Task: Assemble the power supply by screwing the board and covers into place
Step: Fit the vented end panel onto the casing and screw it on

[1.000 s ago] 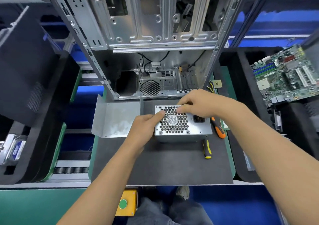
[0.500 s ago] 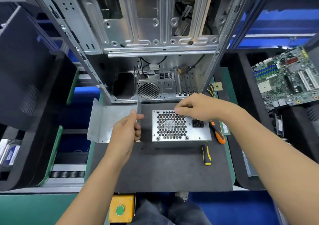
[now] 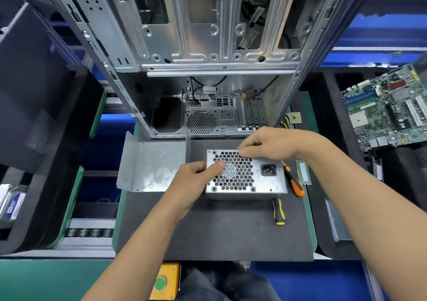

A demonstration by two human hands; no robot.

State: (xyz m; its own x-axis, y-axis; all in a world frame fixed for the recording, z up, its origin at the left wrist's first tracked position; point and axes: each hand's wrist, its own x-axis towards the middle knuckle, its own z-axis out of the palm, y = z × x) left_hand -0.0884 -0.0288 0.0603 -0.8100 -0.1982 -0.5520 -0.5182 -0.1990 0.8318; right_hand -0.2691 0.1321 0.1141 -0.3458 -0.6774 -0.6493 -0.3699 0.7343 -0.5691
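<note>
The silver power supply (image 3: 265, 184) stands on the black mat (image 3: 219, 231), its honeycomb fan grille and black power socket facing up. My left hand (image 3: 194, 181) grips its left side, thumb lying on the grille. My right hand (image 3: 275, 146) reaches over the far edge, curled fingertips holding the casing at the grille's top rim. A bent grey metal cover (image 3: 150, 164) lies just left of the supply. An orange-handled screwdriver (image 3: 295, 184) and a yellow-and-black one (image 3: 279, 210) lie at the supply's right and front right.
An open computer chassis (image 3: 208, 46) stands behind the mat. A green motherboard (image 3: 388, 109) rests on black foam at the right. A memory stick (image 3: 303, 172) lies beside the orange screwdriver. A yellow box with a green button (image 3: 164, 282) sits below the mat's front edge.
My left hand left the supply, touched the cover's upright edge, then came back to the supply's left side. My right hand stayed on the far edge.
</note>
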